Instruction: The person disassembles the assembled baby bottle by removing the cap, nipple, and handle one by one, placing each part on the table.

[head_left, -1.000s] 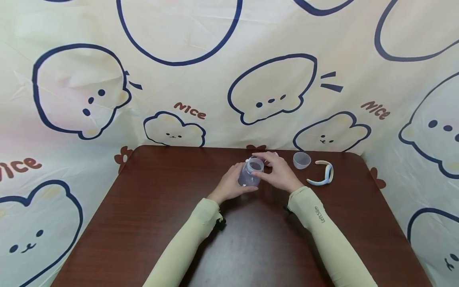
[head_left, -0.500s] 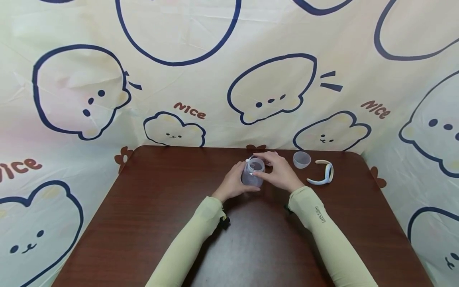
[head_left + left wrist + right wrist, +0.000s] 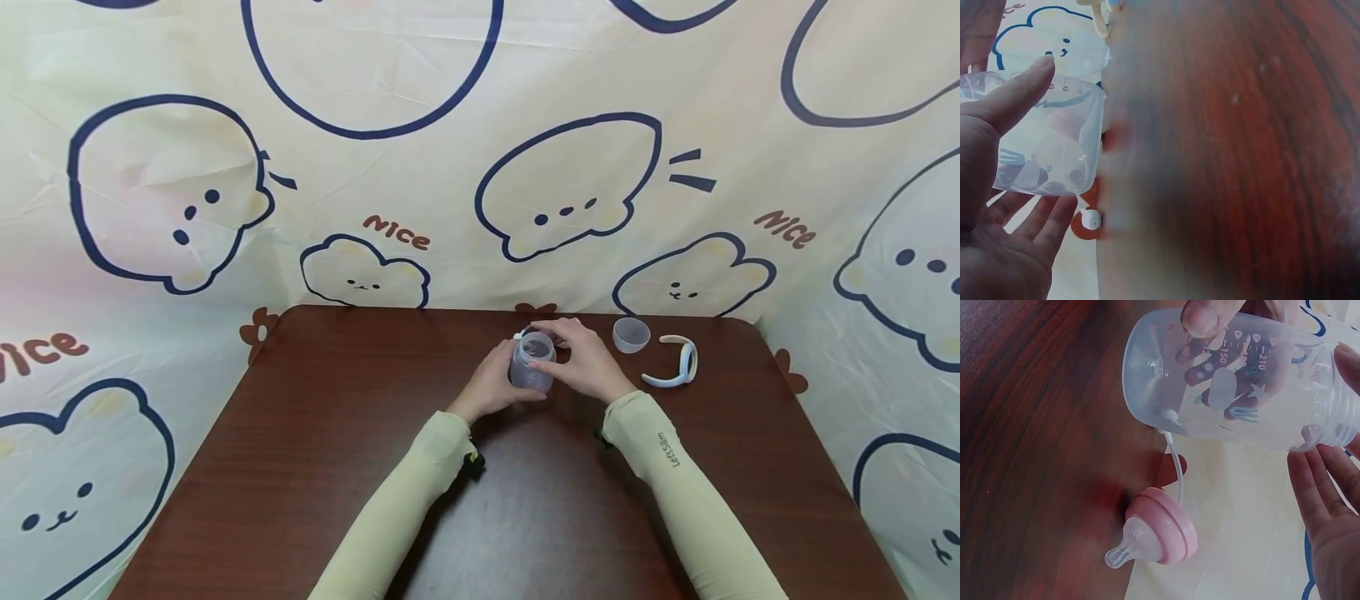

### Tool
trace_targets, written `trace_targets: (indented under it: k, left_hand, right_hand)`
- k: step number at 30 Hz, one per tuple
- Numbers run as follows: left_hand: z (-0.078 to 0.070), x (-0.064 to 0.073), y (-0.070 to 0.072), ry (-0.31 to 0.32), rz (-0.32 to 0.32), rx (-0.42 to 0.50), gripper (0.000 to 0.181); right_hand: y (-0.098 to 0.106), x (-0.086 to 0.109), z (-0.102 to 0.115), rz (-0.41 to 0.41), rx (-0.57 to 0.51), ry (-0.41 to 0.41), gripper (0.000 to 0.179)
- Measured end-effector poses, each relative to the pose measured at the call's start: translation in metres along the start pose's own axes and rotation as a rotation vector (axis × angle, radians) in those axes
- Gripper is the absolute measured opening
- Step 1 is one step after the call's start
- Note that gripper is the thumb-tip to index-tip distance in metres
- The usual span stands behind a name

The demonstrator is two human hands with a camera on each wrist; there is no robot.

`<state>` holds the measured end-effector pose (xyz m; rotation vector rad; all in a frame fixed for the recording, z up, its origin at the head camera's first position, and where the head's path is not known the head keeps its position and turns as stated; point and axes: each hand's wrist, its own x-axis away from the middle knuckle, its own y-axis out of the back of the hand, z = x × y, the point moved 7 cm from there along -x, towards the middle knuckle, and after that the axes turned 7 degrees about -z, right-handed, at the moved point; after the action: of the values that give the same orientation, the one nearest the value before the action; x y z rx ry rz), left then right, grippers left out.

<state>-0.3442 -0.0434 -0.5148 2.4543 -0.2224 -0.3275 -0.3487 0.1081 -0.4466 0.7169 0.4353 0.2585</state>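
A clear baby bottle (image 3: 531, 377) stands with its open mouth up near the table's far edge. My left hand (image 3: 491, 383) grips its body, the thumb along the near side and fingers behind. My right hand (image 3: 583, 358) holds the neck between thumb and fingers. Pink measuring marks and small sea pictures show on the bottle (image 3: 1222, 381) in the right wrist view. Behind it lies a clear teat in a pink collar (image 3: 1172, 525), with a thin straw (image 3: 1179, 469) attached; my right hand mostly hides these in the head view.
A translucent cup-shaped cap (image 3: 632, 335) sits right of my right hand. Beside it lies a curved cream-and-blue bottle handle (image 3: 686, 365). The brown table (image 3: 337, 467) ends at a printed cloth backdrop (image 3: 450, 183).
The bottle has shifted slightly right and toward upright, and my left hand has moved right with it. My right hand has stayed nearly still at the neck.
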Motion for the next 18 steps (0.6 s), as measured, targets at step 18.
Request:
trace_targets:
  k: [18]
  left_hand:
    - [0.005,-0.0011,-0.0057,0.017,0.016,0.032,0.095]
  right_hand:
    - [-0.004,-0.0033,-0.0049,-0.002,0.023,0.028,0.065]
